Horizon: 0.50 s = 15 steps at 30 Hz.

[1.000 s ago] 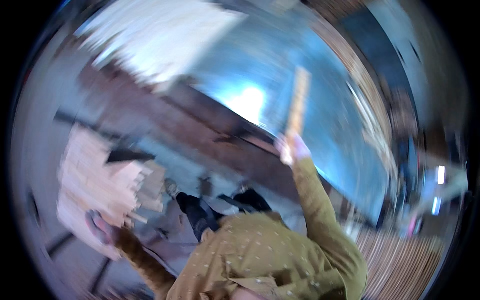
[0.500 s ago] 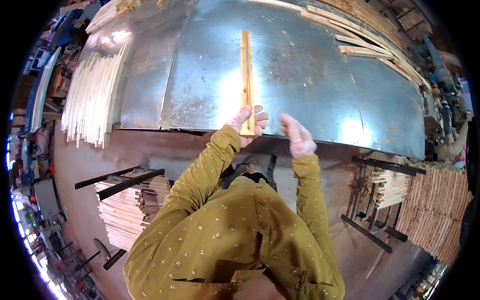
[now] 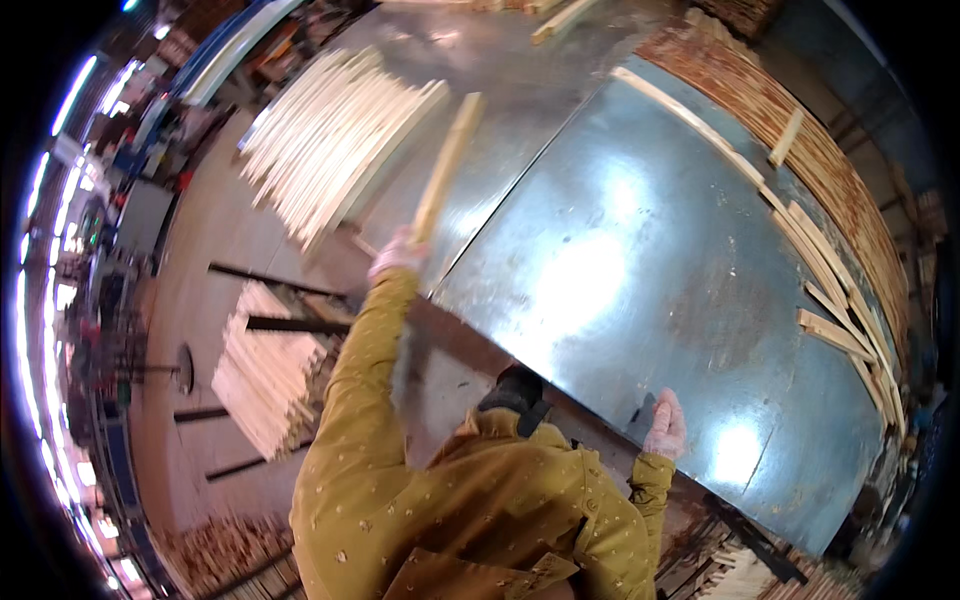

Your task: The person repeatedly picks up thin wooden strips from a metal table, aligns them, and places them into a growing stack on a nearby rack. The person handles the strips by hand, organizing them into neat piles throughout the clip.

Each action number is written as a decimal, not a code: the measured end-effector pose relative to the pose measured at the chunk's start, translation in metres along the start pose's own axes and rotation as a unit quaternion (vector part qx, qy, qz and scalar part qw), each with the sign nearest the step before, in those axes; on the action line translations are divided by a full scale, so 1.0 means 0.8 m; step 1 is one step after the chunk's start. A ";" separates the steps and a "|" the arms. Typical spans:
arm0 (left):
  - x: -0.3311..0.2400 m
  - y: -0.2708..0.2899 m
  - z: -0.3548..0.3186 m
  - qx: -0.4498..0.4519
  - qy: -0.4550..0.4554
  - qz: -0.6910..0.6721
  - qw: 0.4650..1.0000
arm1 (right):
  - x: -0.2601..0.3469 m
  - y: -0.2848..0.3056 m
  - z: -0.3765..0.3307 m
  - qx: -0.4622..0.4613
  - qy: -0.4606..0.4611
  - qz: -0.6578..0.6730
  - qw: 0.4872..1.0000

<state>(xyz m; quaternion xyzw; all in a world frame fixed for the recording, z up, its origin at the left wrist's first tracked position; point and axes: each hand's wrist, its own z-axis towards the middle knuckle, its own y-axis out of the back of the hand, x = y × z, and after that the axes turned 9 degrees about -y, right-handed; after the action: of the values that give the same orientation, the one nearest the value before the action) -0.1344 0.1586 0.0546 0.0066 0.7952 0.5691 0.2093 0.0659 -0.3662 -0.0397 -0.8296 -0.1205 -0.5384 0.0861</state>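
Note:
My left hand [image 3: 398, 255] is closed round the lower end of a wooden strip [image 3: 448, 165], which points away from me at a slant above the metal-topped table [image 3: 690, 250]. Just left of the strip lies a row of pale wooden strips [image 3: 335, 140], packed side by side along the table's left part. Over the near edge of the metal top, my right hand [image 3: 666, 425] holds nothing; its fingers are stretched out close together.
Loose strips [image 3: 825, 270] lie along the table's far right side, beside brown rough-faced boards [image 3: 800, 120]. Below the table at left, a stack of strips [image 3: 265, 370] sits between dark metal bars [image 3: 295, 325]. Another stack [image 3: 735, 570] stands at lower right.
My left hand has carried the strip leftward, toward the row of pale strips. My right hand has moved apart from it, to the right. The view has turned left.

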 end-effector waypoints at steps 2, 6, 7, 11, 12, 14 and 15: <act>0.114 -0.007 0.073 -0.100 0.012 0.148 0.984 | 0.012 -0.031 0.029 0.045 0.036 0.002 0.998; 0.160 0.057 0.100 -0.009 0.084 0.249 0.965 | 0.168 -0.109 0.060 0.087 0.102 -0.437 0.890; 0.146 0.065 0.111 0.026 0.164 0.244 0.955 | 0.178 -0.105 0.092 0.112 0.149 -0.470 0.863; 0.208 0.027 0.159 -0.014 0.216 0.412 0.885 | 0.240 -0.133 0.272 0.115 0.276 -0.566 0.768; 0.163 0.035 0.158 0.009 0.237 0.428 0.872 | 0.272 -0.154 0.321 0.088 0.282 -0.616 0.730; 0.139 0.039 0.143 -0.079 0.266 0.454 0.847 | 0.333 -0.235 0.431 0.078 0.328 -0.619 0.709; 0.122 0.039 0.140 -0.122 0.280 0.475 0.826 | 0.352 -0.280 0.488 0.048 0.366 -0.615 0.697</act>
<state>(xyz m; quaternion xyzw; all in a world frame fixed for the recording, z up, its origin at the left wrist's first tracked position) -0.1929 0.2949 0.0217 0.1981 0.6424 0.6682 -0.3188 0.4514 -0.0152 0.0624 -0.3030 -0.5885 -0.7258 -0.1873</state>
